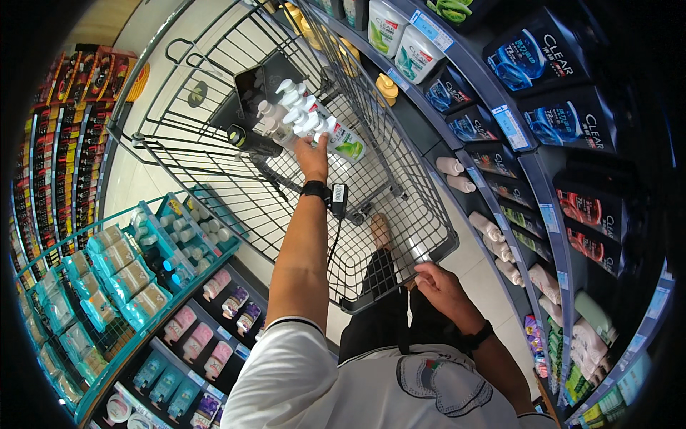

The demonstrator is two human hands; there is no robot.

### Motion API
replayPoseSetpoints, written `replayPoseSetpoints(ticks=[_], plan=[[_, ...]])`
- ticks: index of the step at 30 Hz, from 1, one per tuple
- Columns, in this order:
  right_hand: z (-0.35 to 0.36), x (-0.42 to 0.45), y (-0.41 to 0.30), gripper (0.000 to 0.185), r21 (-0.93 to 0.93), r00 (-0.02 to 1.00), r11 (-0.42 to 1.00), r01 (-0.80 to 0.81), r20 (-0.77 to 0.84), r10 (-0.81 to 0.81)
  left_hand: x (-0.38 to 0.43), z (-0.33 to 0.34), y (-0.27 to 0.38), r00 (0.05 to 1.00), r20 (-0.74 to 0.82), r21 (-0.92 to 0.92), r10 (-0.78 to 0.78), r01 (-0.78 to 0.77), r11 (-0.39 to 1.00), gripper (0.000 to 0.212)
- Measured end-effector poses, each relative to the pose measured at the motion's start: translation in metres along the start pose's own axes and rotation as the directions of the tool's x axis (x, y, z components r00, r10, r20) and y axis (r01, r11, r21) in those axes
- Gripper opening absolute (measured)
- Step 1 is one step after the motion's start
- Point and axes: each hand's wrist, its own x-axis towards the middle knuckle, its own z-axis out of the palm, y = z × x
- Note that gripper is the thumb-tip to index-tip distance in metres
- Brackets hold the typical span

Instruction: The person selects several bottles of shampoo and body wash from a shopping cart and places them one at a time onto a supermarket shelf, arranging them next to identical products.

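In the wire shopping cart (375, 225) before me, my left hand (312, 160) has its fingers around the pump neck of a white CLEAR shampoo bottle (345, 142). Beside it several more white pump bottles (300, 107) stand in a cluster. Pale beige pump bottles (272, 120) lie just left of them. My right hand (442, 289) has curled fingers on the cart's near rim, by its right corner. A black wristband with a small boxed device (338, 199) is on my left wrist, its cable trailing down.
A black bottle (252, 140) and a dark panel (257, 91) are farther left in the cart. Shelves of CLEAR bottles (557, 118) curve along the right. At lower left stands a teal wire rack (161, 206) with packs (126, 263), above shelved pink bottles (198, 338).
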Motion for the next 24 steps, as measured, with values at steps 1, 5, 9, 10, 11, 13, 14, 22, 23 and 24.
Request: replayPoseSetpoints(ticks=[1, 5, 9, 10, 11, 13, 14, 22, 23, 24], plan=[[-0.001, 0.0, -0.001, 0.028, -0.002, 1.0, 1.0, 0.003, -0.002, -0.003, 0.007, -0.009, -0.01, 0.997, 0.031, -0.118, -0.073, 0.076, 0.99, 0.042], [-0.002, 0.001, 0.001, 0.028, 0.005, 0.999, 1.0, -0.016, -0.034, 0.016, 0.02, -0.027, -0.016, 0.975, -0.22, -0.237, -0.038, -0.015, 0.971, 0.039], [-0.001, 0.002, 0.005, 0.028, -0.052, 1.0, 0.999, -0.013, 0.013, 0.014, 0.068, -0.062, -0.051, 0.998, -0.062, -0.035, -0.01, 0.008, 0.999, 0.057], [0.0, 0.002, 0.006, 0.028, -0.041, 0.999, 0.998, -0.041, 0.015, 0.041, 0.073, -0.06, -0.048, 0.998, -0.063, -0.052, -0.031, 0.027, 0.998, 0.062], [0.001, 0.002, 0.006, 0.028, -0.031, 0.998, 0.997, -0.067, 0.019, 0.068, 0.077, -0.059, -0.046, 0.997, -0.065, -0.07, -0.052, 0.048, 0.996, 0.067], [0.003, 0.002, 0.007, 0.028, -0.028, 0.996, 0.996, -0.082, 0.015, 0.083, 0.084, -0.058, -0.039, 0.99, 0.026, -0.117, -0.138, 0.14, 0.983, 0.076], [0.003, 0.002, 0.008, 0.028, -0.025, 0.996, 0.996, -0.091, 0.015, 0.092, 0.084, -0.056, -0.036, 0.979, 0.098, -0.345, -0.177, 0.2, 0.917, 0.077], [0.002, 0.005, 0.007, 0.028, -0.049, 0.998, 0.998, -0.05, 0.022, 0.051, 0.078, -0.06, -0.035, 0.972, 0.166, -0.629, -0.169, 0.236, 0.741, 0.07], [0.002, 0.005, 0.007, 0.027, -0.047, 0.998, 0.998, -0.051, 0.019, 0.052, 0.076, -0.059, -0.035, 0.972, 0.167, -0.629, -0.168, 0.236, 0.741, 0.07], [0.002, 0.005, 0.007, 0.027, -0.048, 0.999, 0.998, -0.049, 0.021, 0.05, 0.074, -0.06, -0.037, 0.974, 0.128, -0.651, -0.186, 0.224, 0.726, 0.067]])
